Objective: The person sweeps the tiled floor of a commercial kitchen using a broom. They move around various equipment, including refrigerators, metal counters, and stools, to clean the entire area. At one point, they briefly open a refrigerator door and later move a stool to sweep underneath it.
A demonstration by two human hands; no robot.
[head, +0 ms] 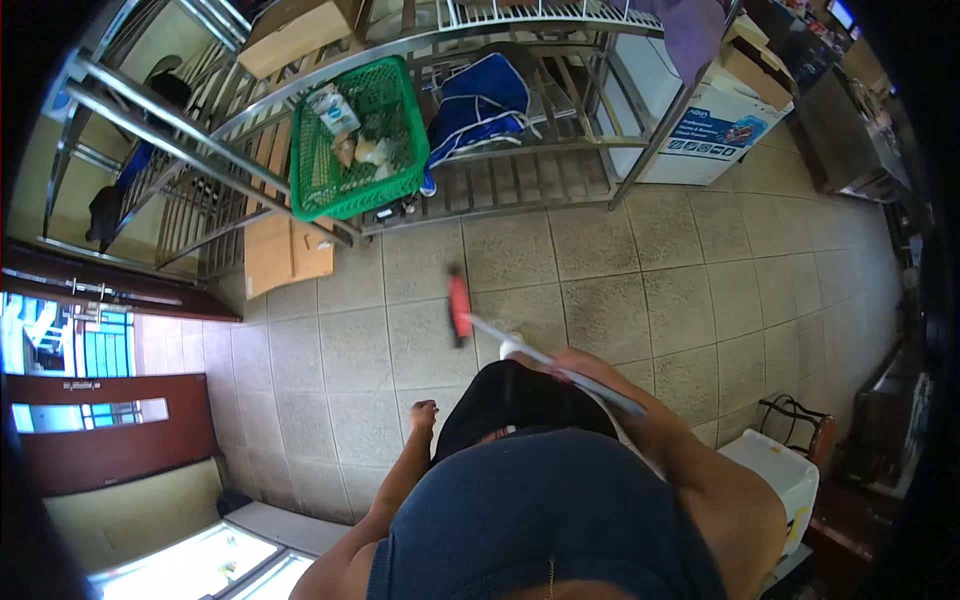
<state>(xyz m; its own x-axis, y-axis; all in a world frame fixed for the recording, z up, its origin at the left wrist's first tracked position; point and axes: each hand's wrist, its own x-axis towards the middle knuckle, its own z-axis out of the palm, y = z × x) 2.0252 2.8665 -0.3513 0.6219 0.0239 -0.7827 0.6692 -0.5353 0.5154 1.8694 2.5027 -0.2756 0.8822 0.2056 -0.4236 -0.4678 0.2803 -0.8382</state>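
My right hand [574, 365] is closed around the pale grey handle of a broom [495, 331]. The handle slants from beside my right forearm towards the floor ahead of me. At its far end, the red broom head [459, 300] with dark bristles is near the tiled floor, slightly blurred; whether it touches the tiles I cannot tell. My left hand [424, 414] hangs at my left side with its fingers curled in. I see nothing in it. One white shoe [511, 345] shows past my dark shorts, partly behind the handle.
A metal slatted rack [495, 176] stands ahead, holding a green plastic basket [416, 142] and blue cloth [487, 97]. Flattened cardboard [289, 259] rests at its foot. A white chest freezer [697, 161] is at right, and a brown door [112, 427] stands open at left.
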